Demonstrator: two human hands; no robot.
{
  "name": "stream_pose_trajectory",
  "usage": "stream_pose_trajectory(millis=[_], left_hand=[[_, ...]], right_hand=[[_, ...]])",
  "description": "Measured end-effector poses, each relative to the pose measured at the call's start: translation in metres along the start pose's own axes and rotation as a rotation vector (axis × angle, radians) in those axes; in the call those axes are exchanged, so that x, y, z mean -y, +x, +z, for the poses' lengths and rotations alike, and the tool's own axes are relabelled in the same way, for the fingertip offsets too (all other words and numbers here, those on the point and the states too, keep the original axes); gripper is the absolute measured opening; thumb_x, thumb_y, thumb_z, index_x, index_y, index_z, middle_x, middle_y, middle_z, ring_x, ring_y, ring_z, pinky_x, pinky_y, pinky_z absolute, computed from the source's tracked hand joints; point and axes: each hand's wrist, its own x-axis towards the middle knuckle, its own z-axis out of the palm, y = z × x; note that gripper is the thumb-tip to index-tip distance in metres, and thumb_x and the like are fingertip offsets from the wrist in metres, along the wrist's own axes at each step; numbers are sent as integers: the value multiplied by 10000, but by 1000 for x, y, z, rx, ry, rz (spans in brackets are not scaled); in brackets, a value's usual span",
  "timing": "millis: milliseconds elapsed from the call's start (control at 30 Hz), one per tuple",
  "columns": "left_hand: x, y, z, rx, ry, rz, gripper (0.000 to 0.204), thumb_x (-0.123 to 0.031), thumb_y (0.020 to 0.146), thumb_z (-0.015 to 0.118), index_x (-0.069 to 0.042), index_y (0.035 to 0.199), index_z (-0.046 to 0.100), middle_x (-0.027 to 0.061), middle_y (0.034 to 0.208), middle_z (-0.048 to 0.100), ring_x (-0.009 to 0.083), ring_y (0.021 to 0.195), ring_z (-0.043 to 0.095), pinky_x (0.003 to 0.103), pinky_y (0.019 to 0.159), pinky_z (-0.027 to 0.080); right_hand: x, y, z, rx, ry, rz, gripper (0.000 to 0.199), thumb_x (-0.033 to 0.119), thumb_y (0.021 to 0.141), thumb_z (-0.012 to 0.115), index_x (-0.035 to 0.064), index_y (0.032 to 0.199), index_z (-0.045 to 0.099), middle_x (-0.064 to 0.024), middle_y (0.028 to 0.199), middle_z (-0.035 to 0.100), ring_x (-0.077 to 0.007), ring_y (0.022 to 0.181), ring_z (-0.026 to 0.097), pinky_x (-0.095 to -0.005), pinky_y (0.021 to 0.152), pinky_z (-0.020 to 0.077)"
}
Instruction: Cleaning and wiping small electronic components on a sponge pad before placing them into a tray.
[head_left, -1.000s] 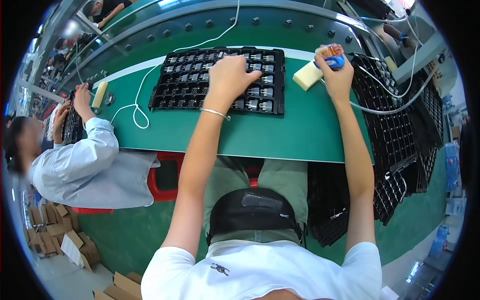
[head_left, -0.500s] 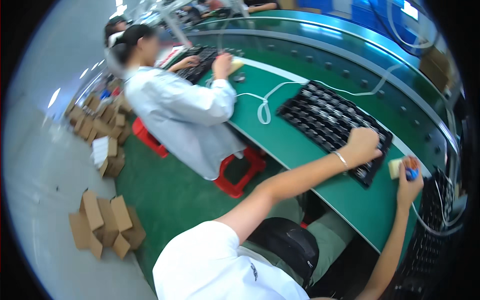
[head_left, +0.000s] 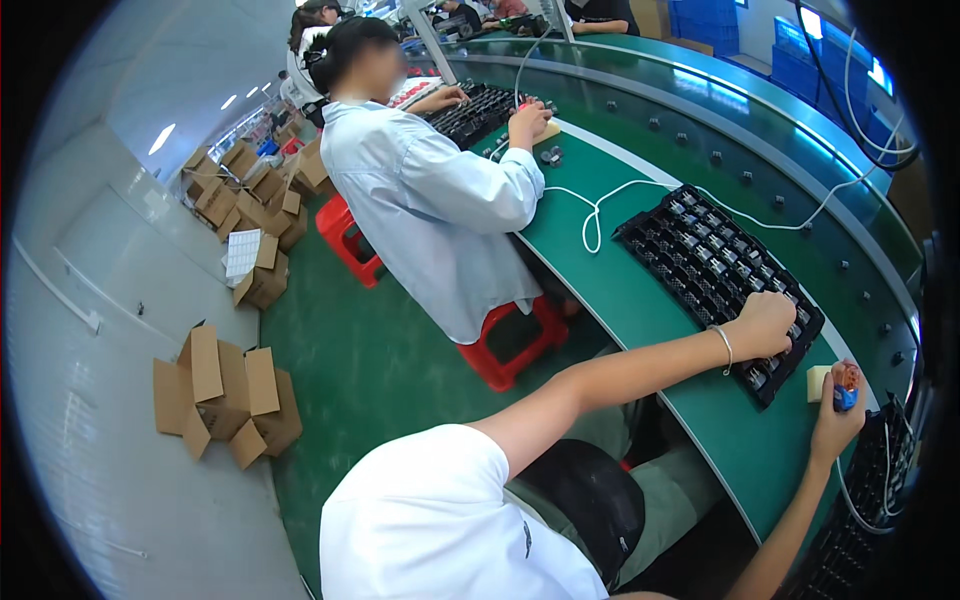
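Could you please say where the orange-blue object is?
The orange-blue object is at the head view's right, in the right hand, beside the pale block.

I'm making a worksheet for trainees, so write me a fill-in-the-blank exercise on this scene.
1. The left hand is at the black tray, which lies on a ____ tabletop.
2. A bracelet circles the person's ____ wrist.
3. The right hand holds an object coloured orange and ____.
4. The plastic stools are ____.

Missing words: green; left; blue; red.
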Motion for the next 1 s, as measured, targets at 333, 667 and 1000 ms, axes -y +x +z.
stream_pose_trajectory(millis=[333, 667, 1000], left_hand=[[-7, 5, 14, -5, -91, 35, 90, -98, 668, 658, -11, 695, 664, 180, 706, 659, 380, 761, 668, 465, 691, 542], [-37, 35, 19, 372, -1479, -296, 125, -174, 934, 460, -64, 905, 514, 95, 638, 613, 93, 387, 453, 218, 355, 302], [-39, 13, 43, 431, -1393, -157, 98, -132, 919, 534, -57, 972, 569, 32, 651, 567, 73, 483, 499, 221, 423, 376]], right_hand=[[0, -2, 2, 7, -14, -32, 294, 59, 873, 675, -60, 1131, 599, -105, 1000, 664, -155, 921, 624, -302, 862, 481], [-44, 11, -8, -121, 622, 525, 355, 329, 961, 599, 12, 1120, 612, -62, 915, 686, -17, 522, 441, -166, 428, 284], [-39, 5, -2, -29, 936, 600, 340, 317, 994, 506, 21, 1144, 583, -20, 878, 635, -24, 539, 467, -176, 435, 339]])
